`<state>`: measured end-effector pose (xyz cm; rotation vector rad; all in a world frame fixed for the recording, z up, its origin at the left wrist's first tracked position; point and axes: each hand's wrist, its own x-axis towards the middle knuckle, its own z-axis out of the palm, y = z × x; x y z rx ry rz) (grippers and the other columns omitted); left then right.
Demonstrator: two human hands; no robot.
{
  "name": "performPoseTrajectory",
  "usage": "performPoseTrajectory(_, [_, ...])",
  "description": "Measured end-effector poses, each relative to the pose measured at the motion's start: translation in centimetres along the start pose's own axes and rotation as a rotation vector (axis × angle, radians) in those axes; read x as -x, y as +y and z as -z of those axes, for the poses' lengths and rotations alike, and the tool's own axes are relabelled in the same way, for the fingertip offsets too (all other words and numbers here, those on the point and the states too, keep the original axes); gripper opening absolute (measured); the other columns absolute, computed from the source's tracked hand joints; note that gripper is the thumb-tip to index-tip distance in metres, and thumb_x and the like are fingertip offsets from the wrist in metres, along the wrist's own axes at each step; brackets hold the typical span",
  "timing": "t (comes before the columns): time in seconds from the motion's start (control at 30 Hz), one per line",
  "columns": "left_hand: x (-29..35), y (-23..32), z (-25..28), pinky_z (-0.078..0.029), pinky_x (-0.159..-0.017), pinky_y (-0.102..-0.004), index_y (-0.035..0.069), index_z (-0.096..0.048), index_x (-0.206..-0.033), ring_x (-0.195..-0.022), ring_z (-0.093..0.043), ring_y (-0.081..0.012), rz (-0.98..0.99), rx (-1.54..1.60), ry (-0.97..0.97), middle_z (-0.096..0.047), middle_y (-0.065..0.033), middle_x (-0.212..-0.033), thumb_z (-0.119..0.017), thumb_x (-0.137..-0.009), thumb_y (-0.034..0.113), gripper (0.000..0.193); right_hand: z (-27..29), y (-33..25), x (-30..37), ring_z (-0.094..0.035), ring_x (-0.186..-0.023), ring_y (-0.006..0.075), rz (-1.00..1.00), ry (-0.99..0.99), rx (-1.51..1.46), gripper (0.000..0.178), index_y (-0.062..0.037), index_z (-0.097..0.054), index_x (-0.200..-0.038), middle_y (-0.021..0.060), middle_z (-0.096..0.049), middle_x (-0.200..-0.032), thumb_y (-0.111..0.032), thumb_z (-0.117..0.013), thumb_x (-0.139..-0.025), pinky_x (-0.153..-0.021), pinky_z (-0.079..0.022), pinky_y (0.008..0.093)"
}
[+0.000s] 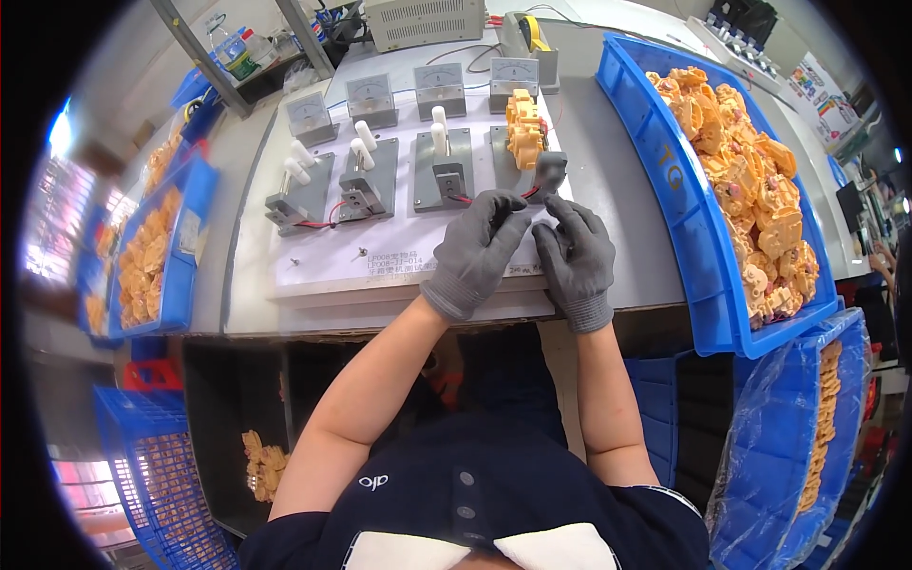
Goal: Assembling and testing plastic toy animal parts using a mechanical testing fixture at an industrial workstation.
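Note:
Grey gloves cover both my hands. In front of the rightmost test stand, my left hand [482,249] has its fingers curled toward the thumb. Close beside it, my right hand [578,258] is also curled, fingertips by the stand's dark front block [551,171]. Anything pinched in either hand is too small or hidden to make out. A yellow-orange plastic part [525,131] sits upright on that stand, above my fingertips. To its left, another grey stand [443,171] bears white posts and red and black wires.
Analog meters [440,90] line the back of the white board [380,242]. A blue bin [655,180] heaped with yellow-orange parts [750,190] stands at right, another blue bin [185,256] at left. Behind are a power supply box [425,24] and a tape dispenser [534,43].

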<state>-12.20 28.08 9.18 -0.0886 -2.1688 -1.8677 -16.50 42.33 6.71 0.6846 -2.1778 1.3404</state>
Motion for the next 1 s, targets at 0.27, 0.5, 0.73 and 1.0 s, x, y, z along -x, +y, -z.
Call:
performPoseTrajectory(0.27, [0.1,0.4,-0.1,-0.045,-0.065,-0.0266,-0.003,-0.053,-0.1,-0.07,-0.053,-0.0117,0.001,-0.01,0.006,-0.058,-0.0097,-0.077,-0.055,-0.088,0.017,0.024,0.1,0.5,0.1,-0.061,-0.08,0.0202,0.057,-0.006,0.023,0.032,-0.0034,-0.061,-0.108,0.0138,-0.061,-0.098,-0.006,-0.065,-0.076,-0.07,-0.05,0.0286])
performPoseTrajectory(0.5, [0.2,0.2,0.0,-0.045,-0.067,-0.0271,-0.004,-0.053,-0.1,-0.072,-0.055,-0.0122,-0.006,-0.011,0.009,-0.059,-0.0103,-0.079,-0.055,-0.088,0.016,0.023,0.6,0.3,0.1,-0.06,-0.085,0.0215,0.046,-0.089,0.04,0.033,-0.0033,-0.062,-0.107,0.0137,-0.061,-0.099,-0.009,-0.068,-0.075,-0.074,-0.05,0.0288])
performPoseTrajectory(0.73, [0.1,-0.4,-0.2,-0.045,-0.067,-0.0262,-0.003,-0.05,-0.106,-0.071,-0.054,-0.0132,-0.015,0.003,0.023,-0.058,-0.01,-0.083,-0.056,-0.087,0.017,0.028,1.2,0.3,-0.2,-0.059,-0.083,0.0178,-0.09,-0.161,-0.071,0.036,-0.003,-0.063,-0.104,0.0107,-0.061,-0.097,-0.008,-0.073,-0.07,-0.075,-0.05,0.0272])
performPoseTrajectory(1.0, [-1.3,-0.6,-1.7,-0.043,-0.077,-0.0276,0.001,-0.038,-0.125,-0.086,-0.048,-0.0152,-0.195,0.023,0.029,-0.048,-0.0131,-0.108,-0.062,-0.081,0.019,0.053,0.9,0.2,-0.6,-0.059,-0.078,0.0155,-0.223,-0.158,-0.171,0.032,-0.0037,-0.064,-0.103,0.0086,-0.062,-0.094,-0.005,-0.071,-0.072,-0.072,-0.049,0.0264])
